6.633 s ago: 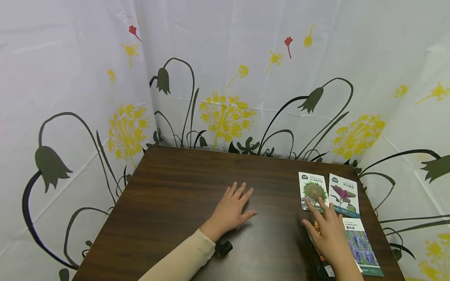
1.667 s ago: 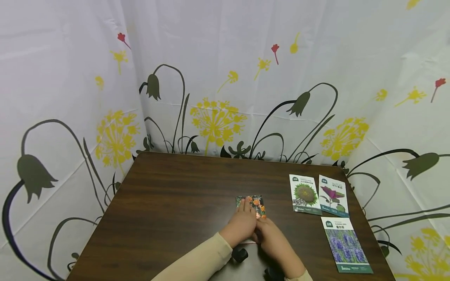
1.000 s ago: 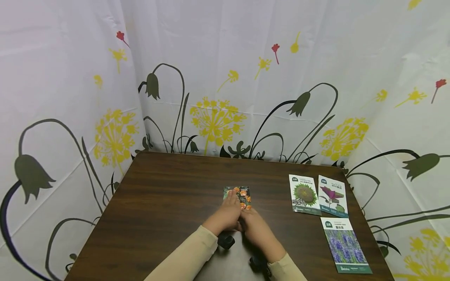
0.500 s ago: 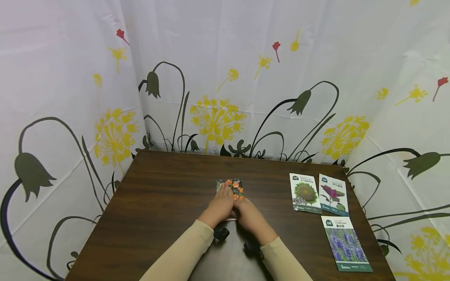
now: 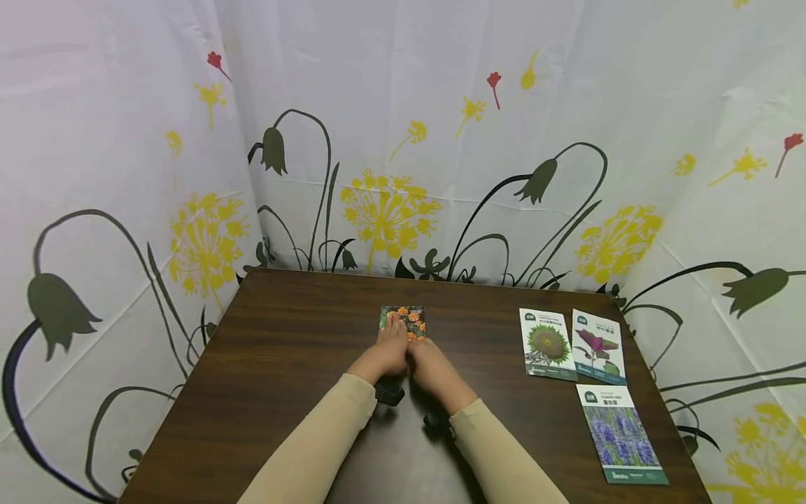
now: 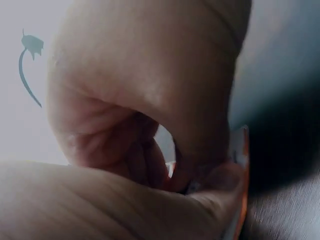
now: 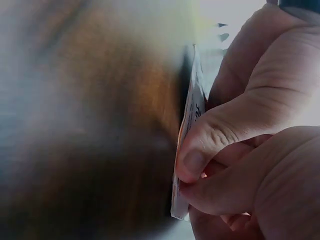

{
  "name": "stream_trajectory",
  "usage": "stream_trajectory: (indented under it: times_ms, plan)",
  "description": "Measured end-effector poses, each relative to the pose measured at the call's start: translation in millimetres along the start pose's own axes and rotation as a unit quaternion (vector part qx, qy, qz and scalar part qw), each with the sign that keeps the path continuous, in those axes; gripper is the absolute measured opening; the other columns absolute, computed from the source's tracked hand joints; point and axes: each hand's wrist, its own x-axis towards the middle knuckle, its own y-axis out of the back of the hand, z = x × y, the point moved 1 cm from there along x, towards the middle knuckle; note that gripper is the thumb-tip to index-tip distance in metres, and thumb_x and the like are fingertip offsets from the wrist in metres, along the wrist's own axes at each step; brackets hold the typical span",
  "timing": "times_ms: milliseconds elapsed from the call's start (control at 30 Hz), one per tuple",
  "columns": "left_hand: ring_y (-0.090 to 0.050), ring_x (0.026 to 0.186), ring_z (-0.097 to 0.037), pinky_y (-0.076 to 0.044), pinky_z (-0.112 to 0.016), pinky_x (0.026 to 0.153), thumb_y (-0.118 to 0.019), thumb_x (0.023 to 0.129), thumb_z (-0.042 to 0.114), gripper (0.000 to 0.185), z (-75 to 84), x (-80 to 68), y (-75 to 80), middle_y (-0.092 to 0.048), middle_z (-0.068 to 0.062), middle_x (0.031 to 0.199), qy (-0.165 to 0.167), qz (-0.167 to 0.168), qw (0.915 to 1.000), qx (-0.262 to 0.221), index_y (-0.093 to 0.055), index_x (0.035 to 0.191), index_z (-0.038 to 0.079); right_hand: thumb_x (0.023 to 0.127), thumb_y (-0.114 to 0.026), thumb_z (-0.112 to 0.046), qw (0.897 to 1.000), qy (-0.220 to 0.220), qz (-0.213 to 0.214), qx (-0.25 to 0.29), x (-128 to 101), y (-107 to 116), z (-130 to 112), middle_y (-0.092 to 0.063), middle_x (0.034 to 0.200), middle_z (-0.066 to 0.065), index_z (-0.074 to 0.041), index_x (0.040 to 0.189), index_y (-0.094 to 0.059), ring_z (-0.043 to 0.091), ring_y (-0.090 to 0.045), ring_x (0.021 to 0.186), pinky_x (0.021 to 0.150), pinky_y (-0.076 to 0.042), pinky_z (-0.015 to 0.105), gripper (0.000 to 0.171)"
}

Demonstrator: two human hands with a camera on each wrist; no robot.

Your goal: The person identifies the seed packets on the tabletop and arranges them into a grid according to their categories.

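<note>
A seed packet (image 5: 414,323) printed with orange flowers is held between both hands, just left of mid-table in the head view. My left hand (image 5: 385,350) lays its fingers across the packet's face, its thumb at the near edge. From the other side my right hand (image 5: 436,367) grips the packet's lower right part. Close up in the right wrist view, thumb tips meet at the edge of the packet (image 7: 178,202), which is seen nearly edge-on. The left wrist view shows a thin orange-edged strip of the packet (image 6: 244,205) beside the thumbs. Both hands hide its lower half.
On the right of the dark wooden table (image 5: 302,329) lie three more packets: a green sunflower-like one (image 5: 548,344), a purple-flowered one (image 5: 598,346) and a lavender-coloured one (image 5: 623,434). A white flower-patterned curtain (image 5: 403,126) stands behind the table.
Earlier the right hand was over the packets at right and the left hand apart. Then both hands held the orange-flowered packet near the middle; it has since moved left and farther from the person.
</note>
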Motion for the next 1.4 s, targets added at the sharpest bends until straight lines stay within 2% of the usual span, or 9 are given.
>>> stream_trajectory:
  times_ms: [233,333,433,567,800,1000,1167,1267,1400]
  plan:
    - [0.014,0.169,-0.046,-0.002,-0.062,0.137,-0.079,0.081,0.009,0.116,-24.2,14.4,5.4,0.013,-0.031,0.179,-0.005,0.000,0.9980,-0.064,-0.009,0.170,-0.012,0.094,-0.073,0.006,0.998,-0.024,-0.053,-0.016,16.0,36.5,-38.6,-0.083,0.118,0.010,-0.008,0.113,-0.080,0.031,-0.074,0.115,0.108,-0.055,0.048,0.025]
    - [0.018,0.169,-0.044,0.001,-0.060,0.138,-0.078,0.084,0.010,0.116,-30.1,17.7,10.3,0.016,-0.028,0.180,-0.002,-0.007,0.9976,-0.068,-0.005,0.172,-0.010,0.097,-0.072,0.000,0.999,-0.008,-0.038,-0.009,33.6,5.9,-7.7,-0.083,0.118,0.007,-0.013,0.112,-0.080,0.030,-0.073,0.118,0.109,-0.056,0.048,0.021]
    - [0.016,0.169,-0.045,0.000,-0.059,0.138,-0.078,0.087,0.013,0.114,-31.3,17.4,19.1,0.014,-0.030,0.180,-0.005,-0.008,0.9987,-0.050,-0.005,0.171,-0.010,0.096,-0.074,-0.002,0.999,-0.006,-0.039,-0.002,43.1,2.3,-3.5,-0.083,0.116,0.008,-0.013,0.109,-0.080,0.032,-0.074,0.116,0.110,-0.055,0.050,0.018]
    - [0.019,0.168,-0.047,0.001,-0.060,0.138,-0.077,0.087,0.016,0.116,-38.4,22.9,24.7,0.017,-0.030,0.179,-0.012,-0.020,0.9983,-0.053,-0.002,0.171,-0.010,0.096,-0.075,0.002,0.997,-0.031,-0.064,-0.013,42.3,30.9,-34.4,-0.082,0.115,0.013,-0.008,0.112,-0.080,0.036,-0.073,0.117,0.111,-0.054,0.051,0.020]
    - [0.023,0.167,-0.045,0.005,-0.059,0.138,-0.080,0.091,0.023,0.120,-51.1,35.2,37.7,0.023,-0.027,0.178,-0.008,-0.029,0.9953,-0.092,0.004,0.173,-0.005,0.100,-0.076,-0.005,0.997,-0.050,-0.064,0.001,60.0,27.5,-31.5,-0.081,0.121,0.013,-0.010,0.114,-0.080,0.035,-0.072,0.121,0.115,-0.051,0.052,0.015]
    - [0.019,0.168,-0.047,0.001,-0.060,0.138,-0.079,0.094,0.021,0.115,-46.7,37.9,48.0,0.017,-0.030,0.179,0.009,-0.028,0.9978,-0.059,0.000,0.172,-0.008,0.099,-0.078,-0.014,0.997,-0.042,-0.055,0.016,82.5,1.6,4.1,-0.082,0.123,0.008,-0.014,0.116,-0.081,0.033,-0.074,0.119,0.117,-0.051,0.052,0.017]
    - [0.017,0.168,-0.049,-0.001,-0.058,0.138,-0.081,0.091,0.012,0.115,-37.5,38.6,48.9,0.015,-0.032,0.179,0.030,-0.029,0.9982,-0.043,-0.003,0.171,-0.010,0.087,-0.078,-0.005,0.997,-0.056,-0.049,0.013,91.4,-29.2,39.0,-0.082,0.109,0.004,-0.018,0.103,-0.080,0.029,-0.076,0.107,0.099,-0.057,0.049,0.021]
    - [0.019,0.168,-0.048,0.000,-0.057,0.139,-0.082,0.089,0.011,0.116,-38.3,37.8,47.1,0.017,-0.030,0.179,0.034,-0.027,0.9975,-0.055,-0.004,0.172,-0.007,0.086,-0.078,-0.003,0.997,-0.051,-0.044,0.027,89.1,-32.3,40.8,-0.081,0.114,0.004,-0.019,0.106,-0.079,0.029,-0.075,0.111,0.099,-0.058,0.047,0.026]
    - [0.026,0.166,-0.044,0.006,-0.056,0.138,-0.078,0.090,0.011,0.115,-46.4,37.2,43.2,0.024,-0.025,0.179,0.019,-0.018,0.9947,-0.100,0.000,0.174,-0.002,0.093,-0.074,0.000,0.995,-0.057,-0.057,0.053,80.5,-0.9,7.0,-0.078,0.132,0.010,-0.014,0.118,-0.080,0.037,-0.070,0.126,0.111,-0.054,0.053,0.029]
